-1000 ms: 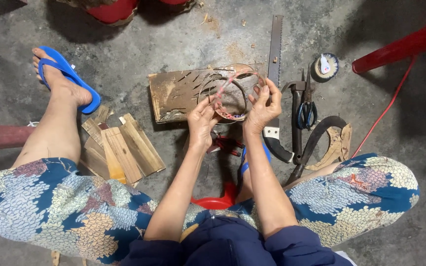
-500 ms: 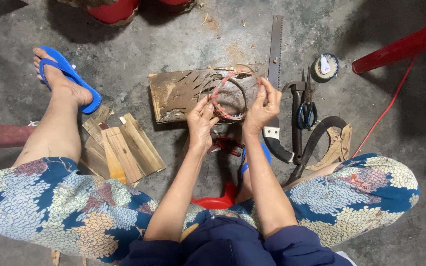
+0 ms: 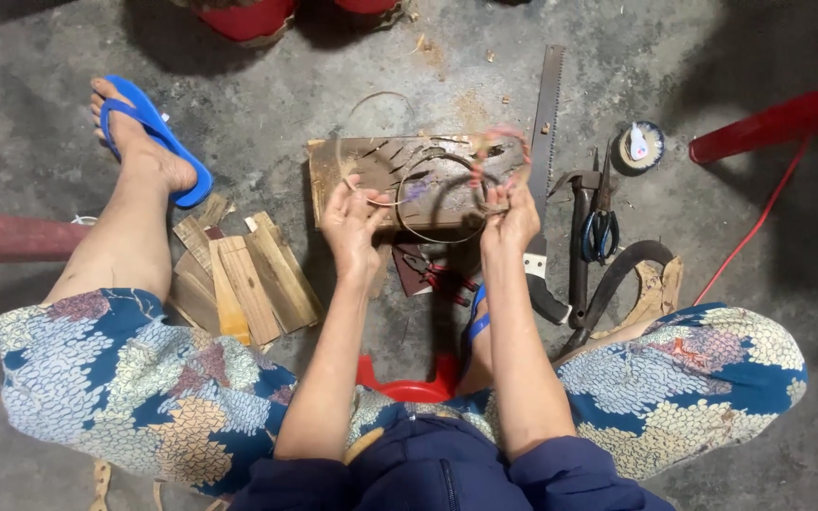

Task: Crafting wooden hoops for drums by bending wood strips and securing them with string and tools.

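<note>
Reaching forward between the knees, both forearms stretch out over the concrete floor (image 3: pixel 333 85). On the left, a pile of wooden slats (image 3: pixel 243 279) lies beside the leg. The left hand (image 3: pixel 352 222) pinches one side of a thin strip hoop (image 3: pixel 442 203), fingers curled; the right hand (image 3: pixel 511 216) grips its opposite side. The hoop hangs face-up above a scarred wooden block (image 3: pixel 371 166), its width running left to right. Further right lie a saw (image 3: pixel 548 104) and scissors (image 3: pixel 600 227).

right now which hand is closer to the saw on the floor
Right. The right hand sits just beside the saw, close to its handle end. The left hand is farther off, across the wooden block, gripping the other side of the thin hoop.
</note>
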